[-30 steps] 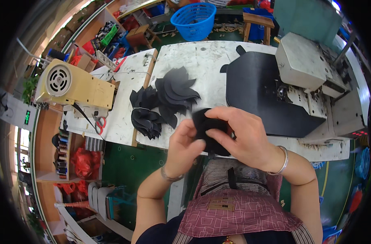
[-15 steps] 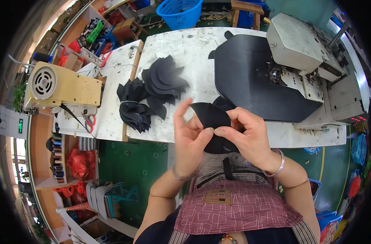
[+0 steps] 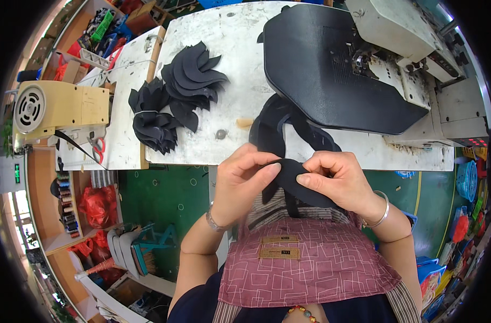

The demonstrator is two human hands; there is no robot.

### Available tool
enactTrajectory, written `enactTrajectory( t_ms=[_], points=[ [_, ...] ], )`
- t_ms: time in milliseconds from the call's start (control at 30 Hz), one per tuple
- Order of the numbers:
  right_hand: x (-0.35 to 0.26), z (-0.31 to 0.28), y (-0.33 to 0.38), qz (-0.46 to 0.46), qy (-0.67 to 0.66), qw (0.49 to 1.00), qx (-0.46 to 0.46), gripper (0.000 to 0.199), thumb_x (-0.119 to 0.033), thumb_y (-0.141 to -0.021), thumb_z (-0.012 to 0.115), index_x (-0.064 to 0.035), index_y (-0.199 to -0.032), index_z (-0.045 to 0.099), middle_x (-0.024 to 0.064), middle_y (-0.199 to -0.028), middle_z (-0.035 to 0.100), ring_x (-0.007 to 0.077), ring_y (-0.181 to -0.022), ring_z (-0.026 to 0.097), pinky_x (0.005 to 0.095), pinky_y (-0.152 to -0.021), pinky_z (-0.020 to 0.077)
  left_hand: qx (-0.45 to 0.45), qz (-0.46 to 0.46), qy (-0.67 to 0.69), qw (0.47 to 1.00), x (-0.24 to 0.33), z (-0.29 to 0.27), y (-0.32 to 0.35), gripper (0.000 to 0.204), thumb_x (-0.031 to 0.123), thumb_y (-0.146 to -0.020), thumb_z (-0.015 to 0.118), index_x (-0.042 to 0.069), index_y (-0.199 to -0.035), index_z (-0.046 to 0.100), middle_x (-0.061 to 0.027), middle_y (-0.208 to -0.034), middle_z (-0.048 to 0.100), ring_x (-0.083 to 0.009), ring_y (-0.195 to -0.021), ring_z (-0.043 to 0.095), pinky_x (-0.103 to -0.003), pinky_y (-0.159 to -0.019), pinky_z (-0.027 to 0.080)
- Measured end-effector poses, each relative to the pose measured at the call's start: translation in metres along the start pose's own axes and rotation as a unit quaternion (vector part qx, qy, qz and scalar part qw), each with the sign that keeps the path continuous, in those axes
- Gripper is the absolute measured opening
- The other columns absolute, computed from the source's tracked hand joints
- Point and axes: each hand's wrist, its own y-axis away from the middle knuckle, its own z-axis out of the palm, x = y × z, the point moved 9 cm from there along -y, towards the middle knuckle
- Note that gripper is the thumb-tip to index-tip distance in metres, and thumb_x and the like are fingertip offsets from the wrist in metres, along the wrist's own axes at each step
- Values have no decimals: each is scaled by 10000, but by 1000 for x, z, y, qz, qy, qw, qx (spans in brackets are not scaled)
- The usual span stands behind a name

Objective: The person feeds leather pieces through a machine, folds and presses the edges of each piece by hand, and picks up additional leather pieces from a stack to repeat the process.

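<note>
A curved black fabric piece (image 3: 302,187) is stretched between my hands at the table's front edge, above my lap. My left hand (image 3: 240,185) pinches its left end between thumb and fingers. On the right, my right hand (image 3: 346,180) grips it with thumb on top and fingers curled behind. More black pieces (image 3: 268,125) lie just beyond my hands, partly under the black work plate (image 3: 315,70) of the sewing machine (image 3: 391,35). Left of these, fanned black fabric pieces (image 3: 194,78) rest next to a tied bundle of the same (image 3: 154,129).
A cream sewing machine (image 3: 73,107) stands at the left, with red-handled scissors (image 3: 99,149) near it. The white table (image 3: 229,32) has a small yellowish scrap (image 3: 244,123) on it. Thread spools (image 3: 67,204) and red bags (image 3: 100,207) fill the shelf below left.
The view has shifted, so the table sits higher. Both hands have turned the fabric piece from upright to a flatter slant. My left fingers, spread before, now close on its end.
</note>
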Motion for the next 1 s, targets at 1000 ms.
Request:
enactTrajectory(
  t_ms=[1000],
  points=[
    [-32,12,63,-571,544,586,186,258,-124,-640,629,-71,-886,684,-4,-753,574,134,-665,533,310,-761,450,1,404,-284,870,25,30,20,316,-33,-604,722,53,-906,691,-98,-889,621,-268,-732,633,-339,-585,514]
  ],
)
